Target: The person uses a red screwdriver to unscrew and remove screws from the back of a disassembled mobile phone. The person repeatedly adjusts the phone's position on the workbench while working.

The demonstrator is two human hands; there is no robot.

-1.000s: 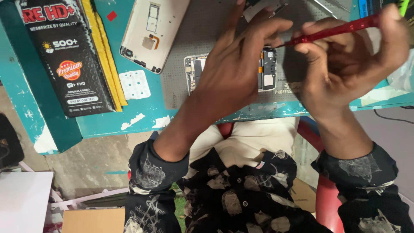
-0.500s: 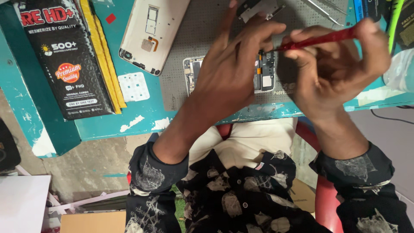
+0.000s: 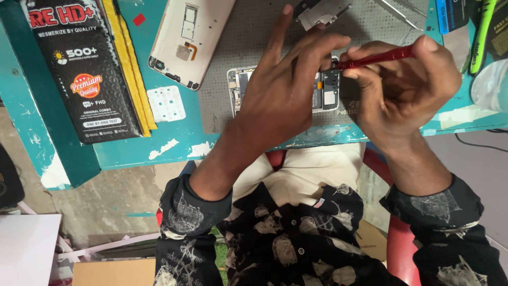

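Black button-up shirt (image 3: 296, 238) with a washed-out grey web-like print all over, small dark buttons down the front, long sleeves (image 3: 193, 212) pushed up the forearms. Cream trousers (image 3: 312, 172) underneath. Both hands bare.

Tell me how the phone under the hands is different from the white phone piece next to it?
The opened phone shows its dark inner parts, while the white back cover shows a plain pale shell with cut-out holes. The opened phone lies on the grey mat under the left hand; the white back cover lies untouched, partly on the teal table. The right hand aims a red screwdriver only at the opened phone. Both lie flat.
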